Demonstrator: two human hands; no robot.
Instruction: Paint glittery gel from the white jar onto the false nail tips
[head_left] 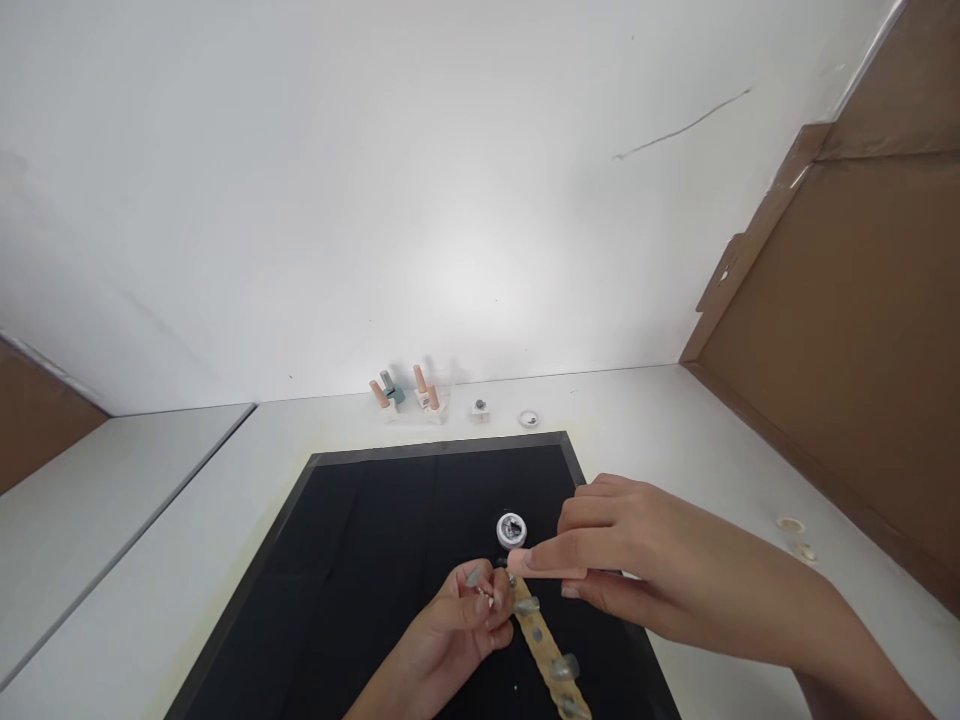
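My left hand is closed, its fingertips pinching a small holder that bears a greyish nail tip. To its right, my right hand is closed around a pinkish cylindrical handle, whose end is near the left fingertips. A tan strip carrying several grey-green nail tips slants down beneath and between the hands. Just above them, a round white-rimmed pot with silvery contents rests on the black mat.
Along the back stand several bottles with pinkish and grey caps, a small clear jar and a round lid. Two small rings lie at right. A brown cardboard panel borders the right side; a white wall rises behind.
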